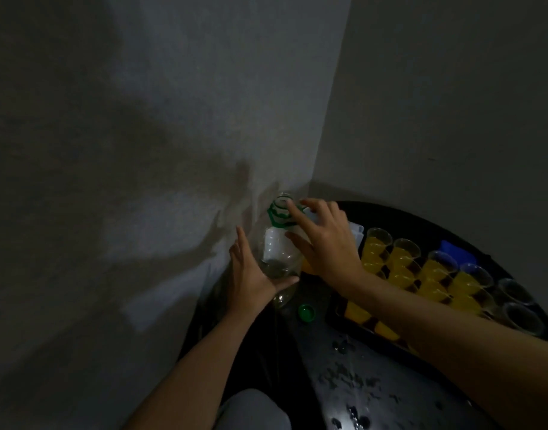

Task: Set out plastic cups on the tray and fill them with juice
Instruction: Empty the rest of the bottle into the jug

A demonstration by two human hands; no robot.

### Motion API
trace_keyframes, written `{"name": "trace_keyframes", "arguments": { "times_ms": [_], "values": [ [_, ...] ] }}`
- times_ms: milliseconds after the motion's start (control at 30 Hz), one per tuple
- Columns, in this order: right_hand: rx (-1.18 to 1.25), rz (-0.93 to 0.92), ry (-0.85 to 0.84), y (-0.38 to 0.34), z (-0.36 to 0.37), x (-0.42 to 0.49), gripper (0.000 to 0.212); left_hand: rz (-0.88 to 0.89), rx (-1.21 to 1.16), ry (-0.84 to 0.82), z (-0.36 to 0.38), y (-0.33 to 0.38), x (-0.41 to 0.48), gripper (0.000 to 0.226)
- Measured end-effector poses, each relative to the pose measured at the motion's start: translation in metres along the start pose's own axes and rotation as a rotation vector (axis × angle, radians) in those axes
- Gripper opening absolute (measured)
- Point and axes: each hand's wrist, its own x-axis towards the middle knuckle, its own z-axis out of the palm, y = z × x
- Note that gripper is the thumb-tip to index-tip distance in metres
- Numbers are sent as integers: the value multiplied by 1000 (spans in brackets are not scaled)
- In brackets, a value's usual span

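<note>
A clear plastic bottle (279,246) with a green neck ring stands uncapped near the wall corner; it looks nearly empty. My left hand (251,274) wraps its lower body. My right hand (322,243) rests against its upper part and neck, fingers spread. The green cap (307,312) lies on the table just below the bottle. To the right, a dark tray (338,308) holds rows of clear plastic cups: several filled with orange juice (403,259) and two empty cups (515,302) at the right end.
The dark round table (375,377) is glossy with wet spots. Two grey walls meet right behind the bottle. A blue object (459,251) lies behind the cups, and a white item (356,231) sits behind my right hand. A grey-clad knee (254,411) shows at the bottom.
</note>
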Motion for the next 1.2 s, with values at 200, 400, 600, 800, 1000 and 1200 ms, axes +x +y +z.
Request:
{"name": "trace_keyframes", "arguments": {
  "times_ms": [200,400,600,800,1000,1200],
  "values": [
    [198,130,-73,10,1,-20,82,117,157,46,-27,21,10,158],
    [307,351,-133,7,17,-41,88,237,263,-26,-37,41,25,148],
    [425,511,-185,4,37,-60,77,281,250,-82,-27,38,36,144],
    [437,663,-267,2,68,-83,43,258,150,-36,-19,28,37,127],
    [377,788,-609,-1,102,-108,42,234,158,-16,-12,23,32,122],
    [217,685,-771,-9,116,-121,47,231,174,-32,-8,21,33,126]
  ]
}}
